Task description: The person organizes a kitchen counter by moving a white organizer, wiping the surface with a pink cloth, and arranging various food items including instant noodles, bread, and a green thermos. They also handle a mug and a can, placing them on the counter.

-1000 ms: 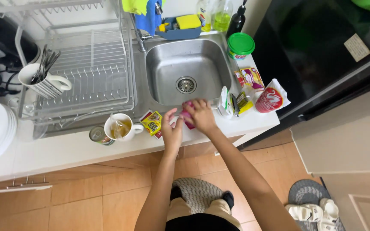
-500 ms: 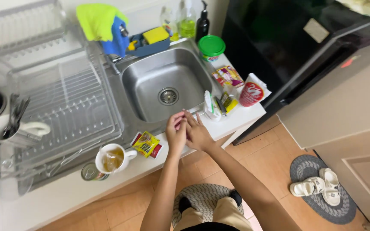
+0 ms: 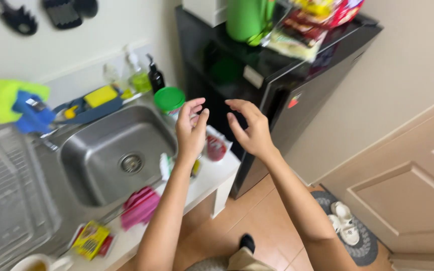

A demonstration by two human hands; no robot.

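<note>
Both hands have come up off the pink cloth (image 3: pixel 139 207) — left hand (image 3: pixel 191 131) and right hand (image 3: pixel 251 131) open, empty, near the red packet (image 3: pixel 217 148) at three o'clock of the sink (image 3: pixel 89 145).

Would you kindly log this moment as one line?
left hand: raised, empty | right hand: raised, empty | pink cloth: on counter by sink

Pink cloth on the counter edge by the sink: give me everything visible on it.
The crumpled pink cloth looks like soft fabric, bunched into folds and lying flat on the white counter, at the front rim of the stainless steel sink. A yellow sachet packet lies apart to its left. Neither the left hand nor the right hand touches it; both are raised above, open and empty.
</note>
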